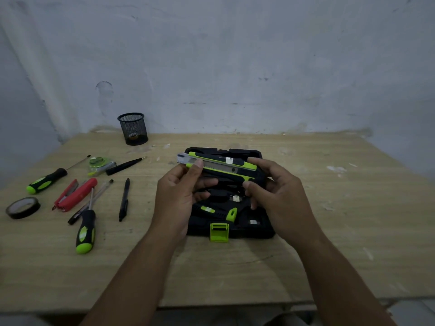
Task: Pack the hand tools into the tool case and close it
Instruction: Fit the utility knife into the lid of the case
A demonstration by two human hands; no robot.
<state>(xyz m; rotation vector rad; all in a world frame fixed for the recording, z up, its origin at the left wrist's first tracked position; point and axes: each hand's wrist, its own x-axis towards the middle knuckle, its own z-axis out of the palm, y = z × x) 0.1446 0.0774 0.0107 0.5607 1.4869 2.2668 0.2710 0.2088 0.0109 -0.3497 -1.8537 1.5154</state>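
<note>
At the far left of the wooden desk [235, 267] lies a roll of black tape [22, 208], flat on its side. Just beyond it rests a green-and-black screwdriver [47, 181], its shaft pointing away to the right. Next come a red stapler [75, 195], a second screwdriver [86, 228] with its handle toward the person, and a few pens, one black pen [124, 200] lying apart from the rest. Farther back sit a green tape measure [101, 164] and, near the wall, a black mesh pen cup [133, 128].

In the middle, the black tool case [259, 228] lies open on the desk, its green latch [219, 232] at the near edge; some green-trimmed pieces sit in its moulded tray. Above the case, both hands hold a green utility knife [219, 164] level, blade end to the left. The left hand [179, 196] has its fingers pinched on the blade end, thumb on top. The right hand [280, 196] has its fingers curled round the handle end of the knife.
</note>
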